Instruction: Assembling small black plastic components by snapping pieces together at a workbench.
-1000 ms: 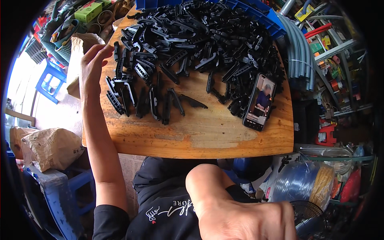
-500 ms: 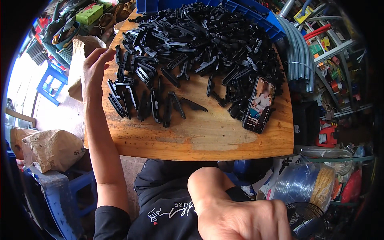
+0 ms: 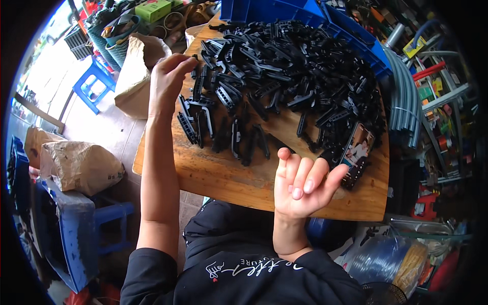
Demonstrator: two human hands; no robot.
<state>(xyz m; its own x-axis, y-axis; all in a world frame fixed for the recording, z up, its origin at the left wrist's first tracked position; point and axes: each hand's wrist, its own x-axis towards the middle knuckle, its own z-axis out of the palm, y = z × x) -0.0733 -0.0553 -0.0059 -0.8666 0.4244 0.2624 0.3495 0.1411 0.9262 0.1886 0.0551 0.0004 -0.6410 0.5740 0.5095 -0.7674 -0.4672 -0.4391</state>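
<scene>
My left hand (image 3: pixel 170 79) is at the left edge of the wooden table (image 3: pixel 203 173), its fingers pinched at the end of a small black plastic piece (image 3: pixel 194 72). The fingertips hide part of that piece. My right hand (image 3: pixel 302 190) is raised above the table's front edge, palm up and empty. Its fingers are loosely curled and apart, the thumb stretched out. Between and beyond the hands spreads a large heap of black ribbed plastic pieces (image 3: pixel 284 66), with several lying loose at its near left side. A smartphone (image 3: pixel 357 152) leans on the heap's right side, its screen lit.
Blue plastic crates (image 3: pixel 274 11) stand behind the heap. To the left are paper sacks (image 3: pixel 81 165), a small blue stool (image 3: pixel 94 84) and a larger blue stool (image 3: pixel 71 229). Coiled grey hose (image 3: pixel 405 96) hangs on the right, near wrapped clear tubing (image 3: pixel 378 262).
My right hand has risen from low in front of my body to the table edge and turned palm up. The left fingers have closed together at the heap's left side. The view has shifted.
</scene>
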